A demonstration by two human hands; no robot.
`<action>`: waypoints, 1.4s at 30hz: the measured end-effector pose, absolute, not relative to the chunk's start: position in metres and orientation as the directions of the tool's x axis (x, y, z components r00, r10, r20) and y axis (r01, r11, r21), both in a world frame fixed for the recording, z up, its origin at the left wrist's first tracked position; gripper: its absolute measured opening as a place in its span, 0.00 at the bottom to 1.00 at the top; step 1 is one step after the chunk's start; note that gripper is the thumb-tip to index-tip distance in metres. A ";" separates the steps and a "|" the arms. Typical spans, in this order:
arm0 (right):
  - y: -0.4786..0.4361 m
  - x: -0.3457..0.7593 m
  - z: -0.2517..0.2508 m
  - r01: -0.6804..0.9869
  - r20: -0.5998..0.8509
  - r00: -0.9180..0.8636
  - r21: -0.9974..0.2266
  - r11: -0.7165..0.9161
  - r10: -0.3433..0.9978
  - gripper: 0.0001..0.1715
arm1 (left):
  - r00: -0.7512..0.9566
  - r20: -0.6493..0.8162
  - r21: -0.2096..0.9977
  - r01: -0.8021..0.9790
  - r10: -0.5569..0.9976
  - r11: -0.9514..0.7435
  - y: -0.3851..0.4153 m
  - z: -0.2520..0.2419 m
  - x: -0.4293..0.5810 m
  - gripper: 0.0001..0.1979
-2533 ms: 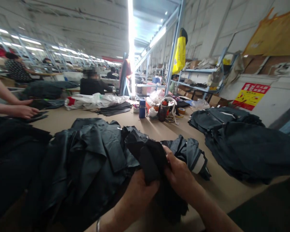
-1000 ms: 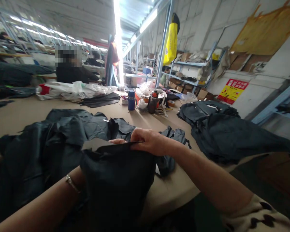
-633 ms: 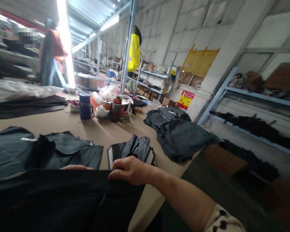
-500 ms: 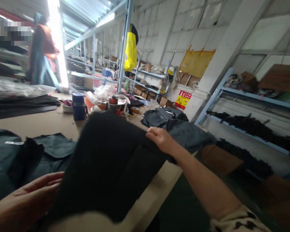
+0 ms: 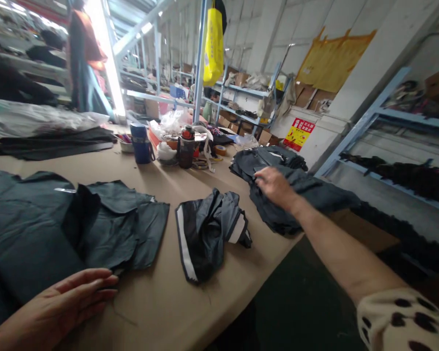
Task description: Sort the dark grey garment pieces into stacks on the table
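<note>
My left hand (image 5: 75,297) is at the lower left, fingers stretched out and holding nothing. Its fingertips are close to the edge of the dark grey cloth pieces (image 5: 128,219) spread on the table. My right hand (image 5: 278,189) reaches forward over a pile of dark grey fabric pieces (image 5: 314,187) at the table's right edge. Its fingers are curled at the near side of the pile and appear to pinch a piece of dark fabric there; blur hides the exact grip. Between my hands lies a crumpled dark piece with pale stripes (image 5: 208,234).
On the brown table (image 5: 142,312) stand a blue flask (image 5: 142,142) and a dark bottle with a red top (image 5: 186,146). A tape roll (image 5: 220,150) lies behind them. A blue metal shelf (image 5: 369,129) and cardboard box (image 5: 362,229) are on the right.
The large black fabric panel is no longer raised before me; the table and striped piece behind it now show. My right hand is over the pile; my left hand is apart from the panel.
</note>
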State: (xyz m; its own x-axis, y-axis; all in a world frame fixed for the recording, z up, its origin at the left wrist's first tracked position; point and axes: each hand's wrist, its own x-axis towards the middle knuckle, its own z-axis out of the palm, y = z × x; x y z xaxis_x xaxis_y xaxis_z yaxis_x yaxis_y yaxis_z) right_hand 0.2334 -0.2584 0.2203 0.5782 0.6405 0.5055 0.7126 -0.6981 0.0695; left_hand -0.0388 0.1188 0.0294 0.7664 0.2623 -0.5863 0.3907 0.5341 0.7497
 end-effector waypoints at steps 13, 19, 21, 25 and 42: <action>-0.096 0.094 0.049 0.719 -0.111 0.695 0.084 -0.690 0.711 0.28 | 0.818 -0.552 0.762 0.415 0.161 0.497 0.069 0.051 -0.057 0.18; -0.083 0.093 0.053 0.692 -0.134 0.721 0.100 -0.715 0.680 0.22 | 0.858 -0.490 0.789 0.359 0.157 0.499 0.052 0.046 -0.053 0.17; -0.081 0.096 0.053 0.683 -0.137 0.729 0.080 -0.726 0.671 0.24 | 0.869 -0.471 0.792 0.342 0.150 0.505 0.048 0.043 -0.049 0.19; -0.083 0.111 0.051 0.633 -0.119 0.768 -0.006 -0.774 0.629 0.19 | 0.895 -0.434 0.808 0.335 0.104 0.485 0.045 0.041 -0.046 0.22; -0.125 0.045 0.072 0.500 0.235 0.714 -0.830 -0.245 0.660 0.13 | 0.852 -0.396 0.798 0.135 0.343 0.587 0.056 0.074 -0.024 0.21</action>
